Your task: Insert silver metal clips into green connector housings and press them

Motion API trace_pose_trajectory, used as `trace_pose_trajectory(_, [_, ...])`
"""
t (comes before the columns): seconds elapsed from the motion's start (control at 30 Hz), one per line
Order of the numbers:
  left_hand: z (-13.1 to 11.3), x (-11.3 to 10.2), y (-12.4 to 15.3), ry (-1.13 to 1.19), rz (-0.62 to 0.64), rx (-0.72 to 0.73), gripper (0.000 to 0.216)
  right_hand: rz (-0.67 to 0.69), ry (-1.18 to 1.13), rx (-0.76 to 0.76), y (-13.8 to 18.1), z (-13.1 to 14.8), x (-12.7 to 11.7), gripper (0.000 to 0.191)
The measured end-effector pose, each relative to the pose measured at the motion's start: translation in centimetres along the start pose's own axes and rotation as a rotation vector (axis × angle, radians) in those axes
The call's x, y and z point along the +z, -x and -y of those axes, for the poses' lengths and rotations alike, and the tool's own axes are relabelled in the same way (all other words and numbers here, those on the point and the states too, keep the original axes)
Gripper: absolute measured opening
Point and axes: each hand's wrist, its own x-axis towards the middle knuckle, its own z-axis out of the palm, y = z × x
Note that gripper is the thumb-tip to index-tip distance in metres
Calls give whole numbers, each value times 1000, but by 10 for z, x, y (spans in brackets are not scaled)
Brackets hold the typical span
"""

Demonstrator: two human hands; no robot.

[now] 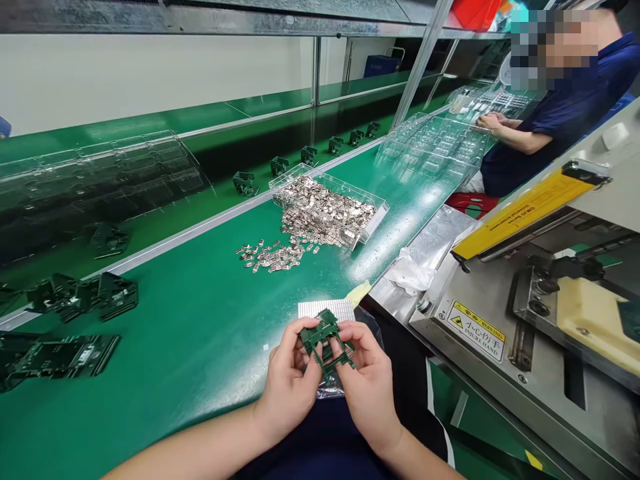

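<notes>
Both of my hands hold one small dark green circuit-board piece (326, 343) over the near edge of the green bench (200, 333). My left hand (287, 380) pinches its left side and my right hand (367, 383) pinches its right side. A clear plastic bag hangs just under the piece. Beyond it lies a small ribbed white pad (327, 309). Farther off, loose small metal clips (273, 255) spill from a clear tray (373, 220) heaped with the same clips.
Dark green boards (83, 297) lie at the left, more (305, 155) along the conveyor strip behind. Stacked clear blister trays (433, 147) sit at the back right beside a co-worker's arm (515, 137). A metal press with a yellow warning label (475, 329) stands at my right.
</notes>
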Motion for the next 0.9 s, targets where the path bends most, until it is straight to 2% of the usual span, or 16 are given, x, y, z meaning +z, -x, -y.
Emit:
trace_pose_trajectory(0.3, [-2,0,-1,-8,-19,-22,25,-2,-247,170,3,-9,1,17])
trace_pose_trajectory(0.47, [-6,2,-1,-19,-16,-9,25,-36,-309,238,7,-9,0,23])
trace_pose_trajectory(0.67, [-9,3,2,-19,-11,-20,25,-85,-347,277,13,-7,2,29])
trace_pose_trajectory(0.77, [-8,4,4,34,21,-72,27,-87,-384,295,14,-5,1,31])
trace_pose_trajectory(0.83, [-9,4,2,83,57,-110,28,-65,-370,289,14,-5,-4,28])
trace_pose_trajectory(0.9, [-11,3,-7,114,29,-109,30,-69,-308,256,15,-8,-14,22])
